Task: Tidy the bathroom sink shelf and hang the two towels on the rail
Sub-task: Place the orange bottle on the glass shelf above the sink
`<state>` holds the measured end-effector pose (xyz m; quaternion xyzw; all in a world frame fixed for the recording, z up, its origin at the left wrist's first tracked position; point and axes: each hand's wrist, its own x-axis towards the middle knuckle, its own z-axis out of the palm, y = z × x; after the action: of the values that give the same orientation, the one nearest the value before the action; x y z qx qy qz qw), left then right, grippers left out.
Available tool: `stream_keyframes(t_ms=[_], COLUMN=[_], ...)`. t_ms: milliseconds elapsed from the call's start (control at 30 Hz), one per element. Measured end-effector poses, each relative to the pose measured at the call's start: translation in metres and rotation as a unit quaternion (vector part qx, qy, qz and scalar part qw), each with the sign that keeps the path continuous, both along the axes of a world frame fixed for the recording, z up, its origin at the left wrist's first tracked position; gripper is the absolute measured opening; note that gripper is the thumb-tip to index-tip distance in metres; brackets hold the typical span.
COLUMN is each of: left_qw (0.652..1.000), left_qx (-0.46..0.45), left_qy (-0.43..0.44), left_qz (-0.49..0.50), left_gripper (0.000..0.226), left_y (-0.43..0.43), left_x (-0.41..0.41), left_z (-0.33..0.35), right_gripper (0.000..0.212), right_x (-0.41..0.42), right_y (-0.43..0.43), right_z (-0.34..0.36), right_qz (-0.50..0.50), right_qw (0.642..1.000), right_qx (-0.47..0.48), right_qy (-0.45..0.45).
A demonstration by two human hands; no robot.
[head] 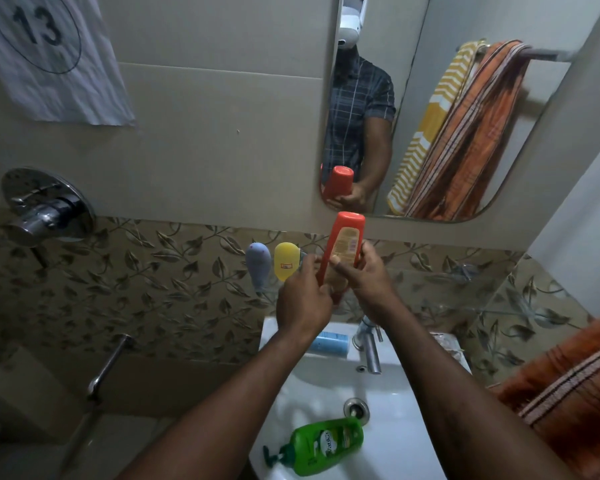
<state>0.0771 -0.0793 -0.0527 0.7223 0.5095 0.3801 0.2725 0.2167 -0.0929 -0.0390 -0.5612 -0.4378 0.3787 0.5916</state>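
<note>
Both of my hands hold a tall orange-red bottle (344,244) upright in front of the wall, below the mirror. My left hand (302,299) grips its lower left side and my right hand (364,275) wraps its right side. Just left of it stand a yellow bottle (286,260) and a pale blue bottle (258,263); the shelf under them is hidden. A green pump bottle (321,445) lies on its side in the white sink (406,427). A light blue bottle (329,344) lies on the sink's back ledge. An orange striped towel (568,386) hangs at the right edge.
The mirror (541,140) reflects an orange towel and a yellow striped towel draped over a rail behind me. A chrome tap (369,344) stands at the back of the sink. A shower mixer (45,206) and a spout (108,365) are on the left wall.
</note>
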Motion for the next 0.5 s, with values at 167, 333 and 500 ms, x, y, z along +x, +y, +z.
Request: stream_keyframes(t_ms=[167,333,500], left_qw=[0.999,0.999,0.999], left_qx=[0.017,0.020,-0.017], left_qy=[-0.026,-0.007,-0.005], left_qz=[0.009,0.045,0.038], left_gripper=[0.030,0.008,0.012], left_y=[0.003,0.002,0.006], left_x=[-0.012,-0.024,-0.034], left_z=[0.000,-0.011,-0.024], right_gripper=[0.061,0.058,0.046], right_x=[0.004,0.001,-0.004], right_y=[-0.003,0.003,0.013], right_z=[-0.014,-0.021,-0.019], right_qz=[0.107,0.040,0.011], right_qw=[0.992,0.994,0.994], right_qx=[-0.035,-0.027,-0.030], right_qy=[-0.053,-0.097,-0.103])
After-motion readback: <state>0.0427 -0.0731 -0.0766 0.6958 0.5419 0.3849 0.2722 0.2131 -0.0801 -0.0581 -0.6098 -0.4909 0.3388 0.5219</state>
